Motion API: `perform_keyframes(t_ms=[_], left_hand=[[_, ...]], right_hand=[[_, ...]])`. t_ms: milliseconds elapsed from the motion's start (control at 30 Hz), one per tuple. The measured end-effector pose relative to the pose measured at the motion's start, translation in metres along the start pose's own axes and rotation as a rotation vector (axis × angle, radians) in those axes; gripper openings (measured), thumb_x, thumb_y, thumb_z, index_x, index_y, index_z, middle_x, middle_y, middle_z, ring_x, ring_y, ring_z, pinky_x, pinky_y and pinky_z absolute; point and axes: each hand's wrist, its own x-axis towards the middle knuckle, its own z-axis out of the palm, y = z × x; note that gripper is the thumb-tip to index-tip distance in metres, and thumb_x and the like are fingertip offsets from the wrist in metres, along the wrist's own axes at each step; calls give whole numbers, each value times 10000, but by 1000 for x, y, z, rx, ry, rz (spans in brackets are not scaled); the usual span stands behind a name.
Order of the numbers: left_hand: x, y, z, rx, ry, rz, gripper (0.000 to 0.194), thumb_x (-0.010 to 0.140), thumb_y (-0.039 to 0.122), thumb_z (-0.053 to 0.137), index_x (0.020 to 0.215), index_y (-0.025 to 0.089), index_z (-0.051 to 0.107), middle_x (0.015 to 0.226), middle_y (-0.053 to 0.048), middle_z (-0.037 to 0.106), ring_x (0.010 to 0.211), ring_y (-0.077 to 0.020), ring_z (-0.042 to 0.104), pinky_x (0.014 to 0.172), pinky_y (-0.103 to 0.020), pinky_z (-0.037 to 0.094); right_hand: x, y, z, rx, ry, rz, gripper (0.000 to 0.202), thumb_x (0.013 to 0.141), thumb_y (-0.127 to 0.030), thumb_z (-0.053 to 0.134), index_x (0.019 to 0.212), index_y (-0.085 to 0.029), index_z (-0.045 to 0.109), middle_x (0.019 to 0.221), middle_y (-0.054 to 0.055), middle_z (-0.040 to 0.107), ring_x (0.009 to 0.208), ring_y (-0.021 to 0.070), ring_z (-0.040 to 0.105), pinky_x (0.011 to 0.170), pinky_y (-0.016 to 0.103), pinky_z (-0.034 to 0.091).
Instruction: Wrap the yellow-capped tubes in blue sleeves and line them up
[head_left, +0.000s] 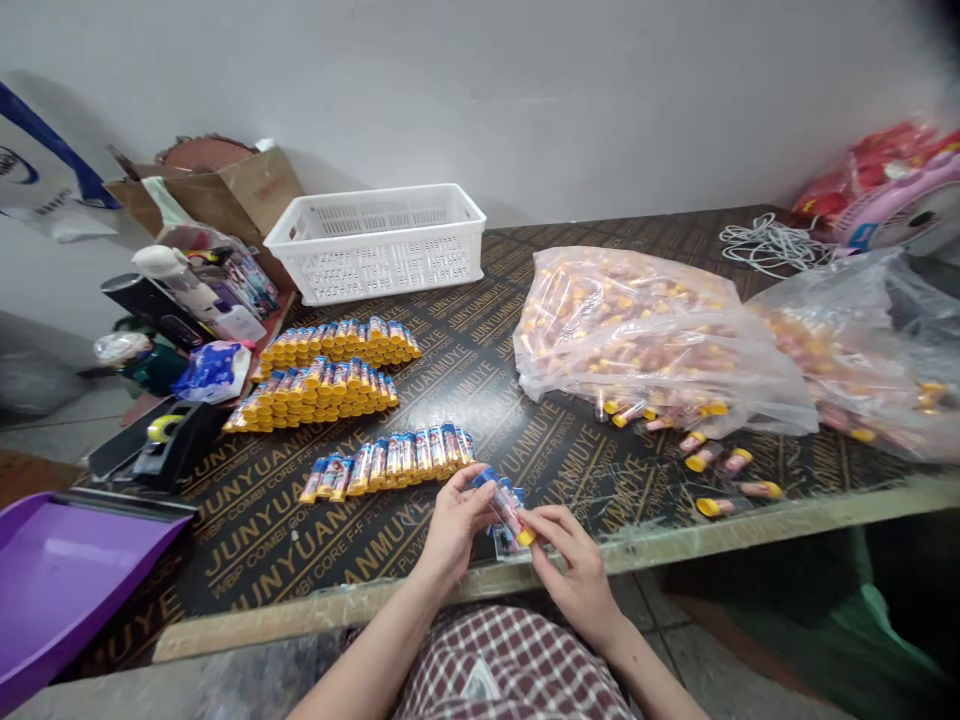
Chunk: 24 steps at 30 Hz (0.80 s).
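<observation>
Near the table's front edge, my left hand [456, 522] and my right hand [576, 568] are closed on one small clear tube [504, 504] with a yellow cap and a blue end. It is tilted, my left fingers at its blue upper end and my right fingers at the yellow cap. Blue printed labels [507, 542] seem to lie just beneath it, partly hidden. To the left, a row of labelled yellow-capped tubes [394, 460] lies side by side. Behind it are two stacked piles of such tubes, a middle pile [315, 395] and a back pile [341, 342].
A white plastic basket [382, 250] stands at the back. At right are plastic bags [630, 320] of tubes, with several loose tubes [705, 455] in front. A tape dispenser [169, 445] and purple dustpan [82, 580] are at left; white cord [772, 245] and pink fan [900, 210] at back right.
</observation>
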Motion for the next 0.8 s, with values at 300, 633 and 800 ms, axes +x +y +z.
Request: perform_keyframes(t_ms=[300, 633, 800], left_hand=[[-11, -4, 0, 159, -238, -156, 319, 619, 338, 768, 824, 103, 701, 742, -73, 674, 619, -123, 598, 621, -239, 470], [-15, -5, 4, 168, -224, -168, 334, 595, 327, 783, 831, 105, 703, 728, -70, 671, 604, -114, 581, 595, -224, 451], [-16, -3, 4, 173, -227, -168, 334, 602, 325, 780, 836, 101, 700, 727, -69, 673, 599, -110, 580, 580, -213, 444]], right_hand=[[12, 2, -6, 98, -185, -58, 836, 613, -52, 489, 1390, -258, 256, 1435, 83, 309, 1311, 273, 333, 1046, 457, 359], [7, 5, -1, 225, -140, -49, 838, 583, -46, 483, 1371, -238, 270, 1329, 96, 455, 1206, 248, 480, 1009, 401, 424], [7, 6, -1, 248, -127, -55, 859, 569, -42, 482, 1375, -241, 261, 1334, 95, 445, 1206, 254, 475, 1010, 412, 422]])
